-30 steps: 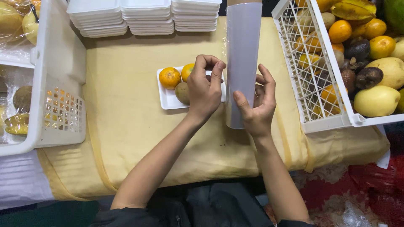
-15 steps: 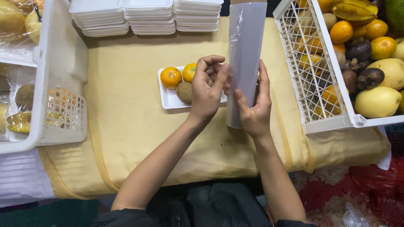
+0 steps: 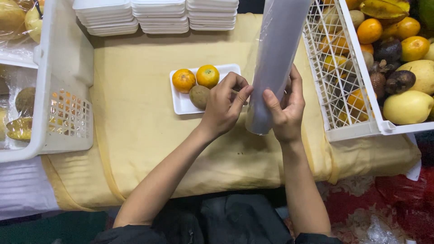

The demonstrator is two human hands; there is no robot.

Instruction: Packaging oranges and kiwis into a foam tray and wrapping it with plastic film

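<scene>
The right hand (image 3: 285, 108) is gripping the lower end of an upright roll of clear film (image 3: 275, 68), thumb in front and fingers wrapped behind. The left hand (image 3: 224, 105) is pinching at the roll's near edge with curled fingertips, seemingly picking at the film's loose end, though the end itself is too faint to make out. The roll is standing between both hands, just right of the tray (image 3: 183, 103).

The thin film is likely to cling back onto the roll or tear unevenly if the pinch is slipping. The roll, tilting, could knock the fruit on the tray, which is sitting just beyond the left hand.

The tray is white, flat and rectangular, carrying two oranges (image 3: 195, 78) and a brown fruit (image 3: 199, 96). Beyond both hands, stacks of white trays (image 3: 162, 16) are lining the table's far edge. A white wire basket (image 3: 335, 77) of mixed fruit is standing just right of the right hand; a white plastic basket (image 3: 58, 90) is sitting well left of the left hand.
</scene>
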